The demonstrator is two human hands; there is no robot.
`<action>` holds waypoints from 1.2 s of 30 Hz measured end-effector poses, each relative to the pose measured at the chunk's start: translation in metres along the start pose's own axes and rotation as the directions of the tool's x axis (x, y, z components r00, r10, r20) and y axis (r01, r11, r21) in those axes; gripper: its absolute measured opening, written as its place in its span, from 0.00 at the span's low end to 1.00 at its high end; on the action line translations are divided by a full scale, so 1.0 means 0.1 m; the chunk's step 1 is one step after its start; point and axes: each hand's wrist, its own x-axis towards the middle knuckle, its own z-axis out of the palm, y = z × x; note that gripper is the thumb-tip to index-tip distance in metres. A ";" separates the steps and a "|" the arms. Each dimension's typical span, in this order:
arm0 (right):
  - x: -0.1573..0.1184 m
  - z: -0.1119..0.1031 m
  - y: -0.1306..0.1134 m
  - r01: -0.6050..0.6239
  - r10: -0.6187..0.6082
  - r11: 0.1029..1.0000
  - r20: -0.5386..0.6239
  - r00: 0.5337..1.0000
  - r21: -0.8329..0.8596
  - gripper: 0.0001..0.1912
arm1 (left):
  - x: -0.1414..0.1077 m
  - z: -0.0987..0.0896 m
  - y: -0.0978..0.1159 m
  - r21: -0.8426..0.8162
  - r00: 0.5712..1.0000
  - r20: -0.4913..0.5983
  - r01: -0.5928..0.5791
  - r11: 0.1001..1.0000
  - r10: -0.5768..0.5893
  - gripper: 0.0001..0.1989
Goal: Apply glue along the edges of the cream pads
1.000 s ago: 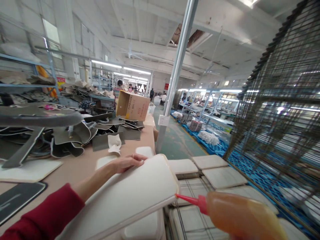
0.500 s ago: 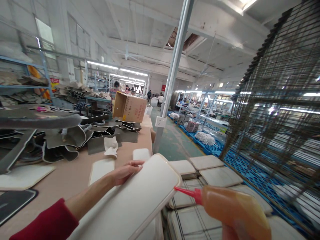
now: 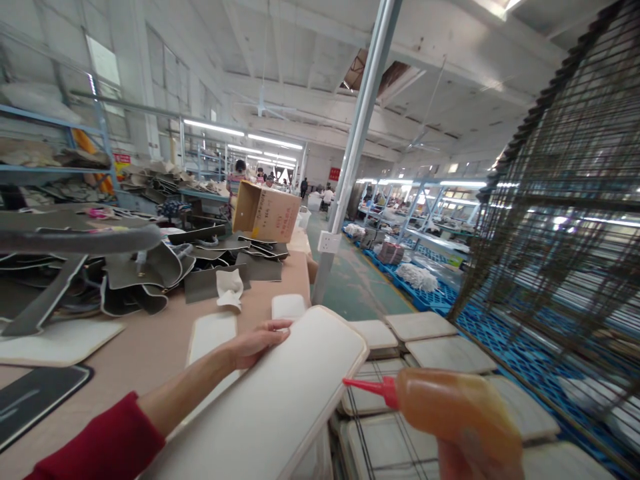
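Note:
A long white panel (image 3: 270,393) with rounded corners and a pale rim lies tilted across the lower middle. My left hand (image 3: 260,343) grips its far left edge, fingers on top. At the lower right my right hand (image 3: 463,460) is wrapped round an amber squeeze bottle (image 3: 450,407), held on its side. The bottle's red nozzle (image 3: 367,386) points left, its tip at the panel's right edge; whether it touches is unclear. Most of my right hand is hidden under the bottle.
Stacked pale panels (image 3: 450,352) stand right of the worktable (image 3: 270,297). Dark grey pieces (image 3: 145,270) and a cardboard box (image 3: 267,213) are on the table. A metal post (image 3: 350,147) rises beyond; a wire rack (image 3: 565,173) stands right. People (image 3: 304,188) are far off.
The bottle and my right hand have moved slightly left, and the nozzle tip has slid a little down along the panel's right edge. My left hand keeps its grip.

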 end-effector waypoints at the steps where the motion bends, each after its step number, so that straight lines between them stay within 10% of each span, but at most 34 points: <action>1: 0.00 -0.02 0.03 -0.020 0.020 1.000 -0.009 1.000 0.019 0.21 | 0.00 0.00 0.00 -0.003 1.000 -0.008 -0.001 1.000 0.001 0.35; 36: -0.18 -0.05 0.17 -0.387 0.402 0.901 -0.047 0.914 0.195 0.34 | 0.36 -0.09 -0.03 -0.075 0.991 -0.133 -0.011 0.997 0.000 0.15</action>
